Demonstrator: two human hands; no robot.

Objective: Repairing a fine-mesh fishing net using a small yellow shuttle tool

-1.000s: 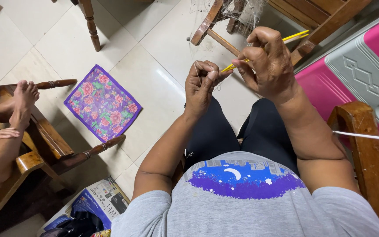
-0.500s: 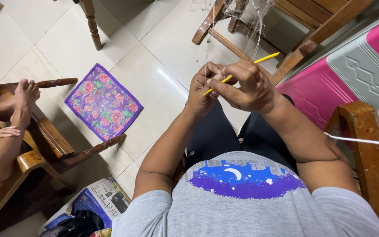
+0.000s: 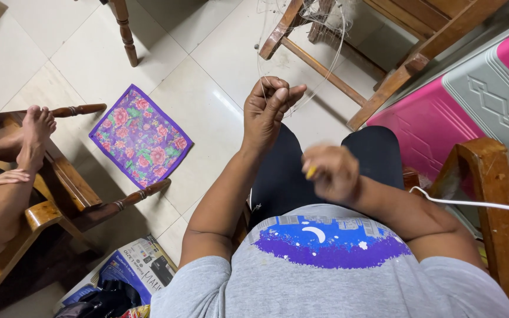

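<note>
Above the dark-trousered lap, the left hand [image 3: 271, 109] is closed, pinching thin pale net threads [image 3: 325, 65]. Nearer the shirt, the right hand [image 3: 332, 174] (blurred) grasps a small yellow stick [image 3: 311, 172]; half a second ago both hands were touching.

Looking like a home, a living room by the furnishing. Showing pale glossy floor tiles [image 3: 207, 70], with carved wooden chairs [image 3: 78, 194] standing around on turned legs. Lying flat on the tiles, a flowered purple cloth [image 3: 139, 136]. Resting on one chair's arm, a bare foot [image 3: 35, 132] of another person lounging just beside. Sitting at the right, pink and grey plastic bins [image 3: 443, 118] pressed against another wooden frame [image 3: 490, 194]. Trailing across that frame, a white cable [image 3: 472, 203]. Piling up by the near chair, a printed box [image 3: 139, 268] and some dark bundled stuff, household clutter rather than shop or workshop gear.
</note>
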